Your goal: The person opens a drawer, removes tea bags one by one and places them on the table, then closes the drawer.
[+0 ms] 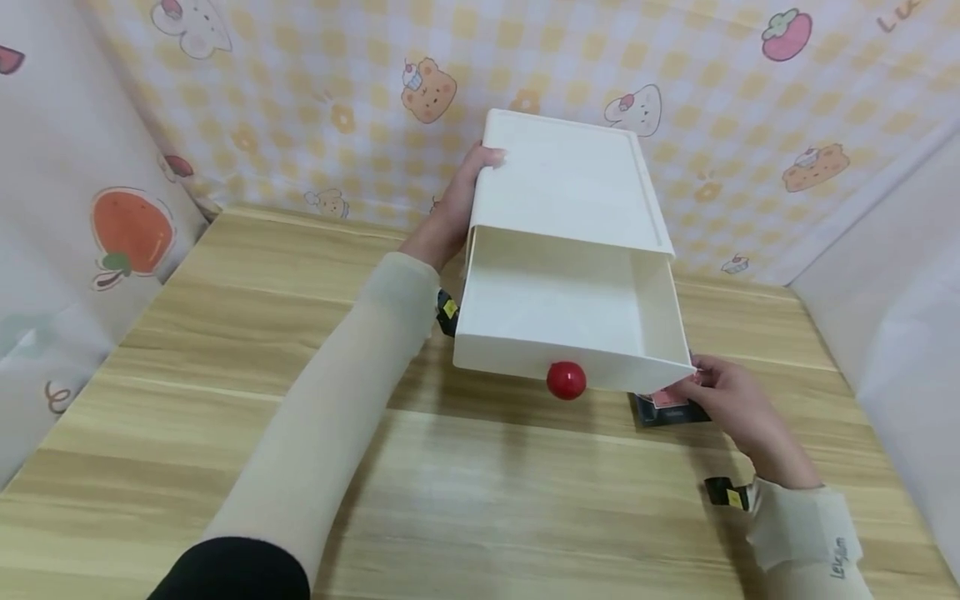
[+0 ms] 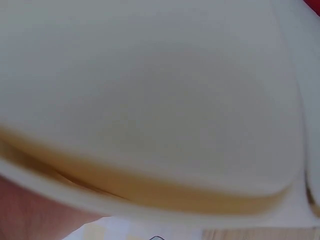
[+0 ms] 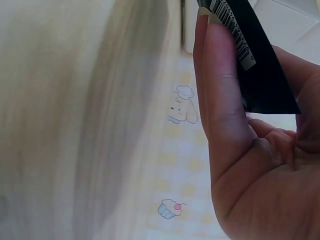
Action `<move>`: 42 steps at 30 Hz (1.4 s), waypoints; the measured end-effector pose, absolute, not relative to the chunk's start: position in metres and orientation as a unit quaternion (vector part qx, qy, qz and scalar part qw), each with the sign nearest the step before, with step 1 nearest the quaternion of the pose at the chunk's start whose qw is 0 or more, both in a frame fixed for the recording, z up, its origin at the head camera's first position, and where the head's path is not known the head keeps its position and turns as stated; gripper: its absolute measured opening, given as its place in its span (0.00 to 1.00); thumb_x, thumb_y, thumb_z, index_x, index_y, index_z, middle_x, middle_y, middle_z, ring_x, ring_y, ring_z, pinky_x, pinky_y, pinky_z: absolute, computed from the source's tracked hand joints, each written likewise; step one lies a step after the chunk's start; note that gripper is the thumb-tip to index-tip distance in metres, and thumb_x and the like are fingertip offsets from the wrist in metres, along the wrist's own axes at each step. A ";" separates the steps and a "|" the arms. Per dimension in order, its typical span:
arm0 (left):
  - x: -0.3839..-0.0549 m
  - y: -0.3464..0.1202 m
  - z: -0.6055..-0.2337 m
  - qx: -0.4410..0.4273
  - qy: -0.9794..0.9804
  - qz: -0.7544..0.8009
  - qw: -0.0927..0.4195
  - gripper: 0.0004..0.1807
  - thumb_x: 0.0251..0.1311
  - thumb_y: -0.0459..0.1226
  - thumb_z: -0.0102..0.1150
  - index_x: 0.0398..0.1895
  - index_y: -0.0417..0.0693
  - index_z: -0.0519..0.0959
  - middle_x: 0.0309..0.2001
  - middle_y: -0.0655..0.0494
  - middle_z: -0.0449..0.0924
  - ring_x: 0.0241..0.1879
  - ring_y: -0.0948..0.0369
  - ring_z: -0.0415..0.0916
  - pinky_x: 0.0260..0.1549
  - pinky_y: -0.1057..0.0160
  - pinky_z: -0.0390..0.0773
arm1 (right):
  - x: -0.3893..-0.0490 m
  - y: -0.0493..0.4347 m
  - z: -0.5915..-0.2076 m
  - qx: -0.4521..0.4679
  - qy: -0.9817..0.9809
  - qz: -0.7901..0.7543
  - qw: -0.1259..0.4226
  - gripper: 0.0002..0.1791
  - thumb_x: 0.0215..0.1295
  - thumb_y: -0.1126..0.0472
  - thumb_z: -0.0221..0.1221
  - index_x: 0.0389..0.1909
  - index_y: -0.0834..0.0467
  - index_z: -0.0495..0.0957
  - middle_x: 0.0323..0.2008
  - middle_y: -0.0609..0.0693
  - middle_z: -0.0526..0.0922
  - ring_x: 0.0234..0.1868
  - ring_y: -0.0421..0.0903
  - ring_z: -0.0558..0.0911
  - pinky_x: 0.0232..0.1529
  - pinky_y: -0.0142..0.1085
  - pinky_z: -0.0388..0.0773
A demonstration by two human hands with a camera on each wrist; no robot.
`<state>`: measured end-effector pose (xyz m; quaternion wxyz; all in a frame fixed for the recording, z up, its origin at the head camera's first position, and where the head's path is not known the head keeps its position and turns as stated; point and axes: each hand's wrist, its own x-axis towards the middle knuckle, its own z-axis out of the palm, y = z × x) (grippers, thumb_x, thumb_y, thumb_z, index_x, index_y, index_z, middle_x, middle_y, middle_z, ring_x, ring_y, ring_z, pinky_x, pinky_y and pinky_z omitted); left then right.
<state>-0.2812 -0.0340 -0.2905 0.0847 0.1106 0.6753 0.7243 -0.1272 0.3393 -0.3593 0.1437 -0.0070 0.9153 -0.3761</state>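
Note:
My left hand (image 1: 452, 204) grips the left side of a white drawer box (image 1: 570, 179), thumb on its top. The box is tilted, its front towards me and its shadow on the table. Its drawer (image 1: 502, 354) is pulled partway out, with nothing visible inside, and a round red knob (image 1: 566, 380) sits on the front. In the left wrist view, the pale box wall (image 2: 150, 100) fills most of the picture. Below the drawer's right front corner, my right hand (image 1: 738, 404) pinches a flat black packet (image 3: 270, 85) with a barcode; its other face shows pinkish-red printing.
A wood-grain table (image 1: 465, 508) spreads under both hands. Behind it hangs a yellow-checked cloth (image 1: 315, 108) with cartoon prints, close to the back of the box. White cloth walls (image 1: 900, 275) stand at the left and right sides.

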 end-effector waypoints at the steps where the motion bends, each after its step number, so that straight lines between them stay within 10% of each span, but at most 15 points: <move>1: -0.281 -0.034 -0.290 0.111 0.674 0.725 0.084 0.38 0.65 0.56 0.32 0.79 0.69 0.40 0.74 0.54 0.52 0.68 0.57 0.54 0.65 0.54 0.57 | -0.128 0.338 -0.360 -0.007 0.917 -0.374 0.140 0.25 0.71 0.56 0.60 0.61 0.68 0.74 0.33 0.36 0.86 0.35 0.31 0.81 0.38 0.27 0.76; 37: -0.279 -0.034 -0.290 0.115 0.664 0.735 0.077 0.37 0.65 0.55 0.32 0.78 0.67 0.42 0.71 0.52 0.55 0.66 0.57 0.57 0.63 0.56 0.59 | -0.120 0.326 -0.368 -0.004 0.986 -0.137 0.098 0.24 0.63 0.40 0.63 0.47 0.56 0.82 0.42 0.56 0.89 0.41 0.51 0.85 0.34 0.40 0.75; 42: -0.279 -0.033 -0.289 0.113 0.662 0.737 0.080 0.36 0.65 0.56 0.31 0.77 0.67 0.43 0.69 0.52 0.56 0.65 0.57 0.58 0.62 0.57 0.60 | -0.117 0.322 -0.364 0.010 0.987 -0.124 0.106 0.23 0.63 0.40 0.63 0.42 0.57 0.79 0.30 0.50 0.84 0.30 0.46 0.77 0.26 0.37 0.65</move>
